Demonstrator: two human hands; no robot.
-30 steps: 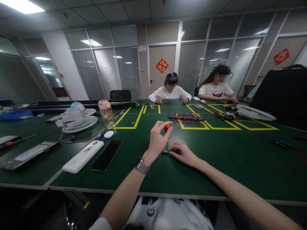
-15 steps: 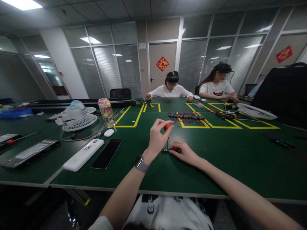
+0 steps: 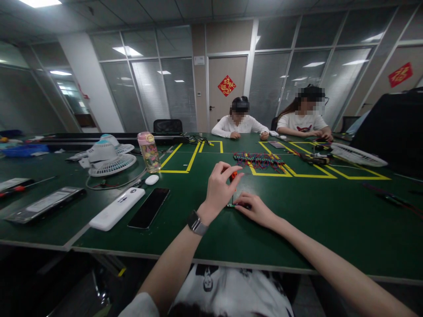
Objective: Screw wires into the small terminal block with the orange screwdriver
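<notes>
My left hand (image 3: 220,189) is closed round the orange handle of a screwdriver (image 3: 234,175), which stands upright. Its thin shaft runs down to a small green circuit board (image 3: 230,205) on the table. Low beside the board, my right hand (image 3: 254,208) pinches its right edge with thumb and fingertips. Part of the board is covered by those fingers. Beyond my hands lies a row of small green boards with red and blue wires (image 3: 259,161).
On the left of the green table (image 3: 185,237) lie a black phone (image 3: 149,208), a white power bank (image 3: 118,208), a hard drive (image 3: 46,204), white fans (image 3: 112,158) and a bottle (image 3: 149,152). Two people (image 3: 240,121) sit across. A black bag (image 3: 393,127) stands right.
The view has shifted slightly. My fingers have turned a little on the screwdriver handle, while the board stays in place. Across the table, one person's hand has come down onto the tabletop.
</notes>
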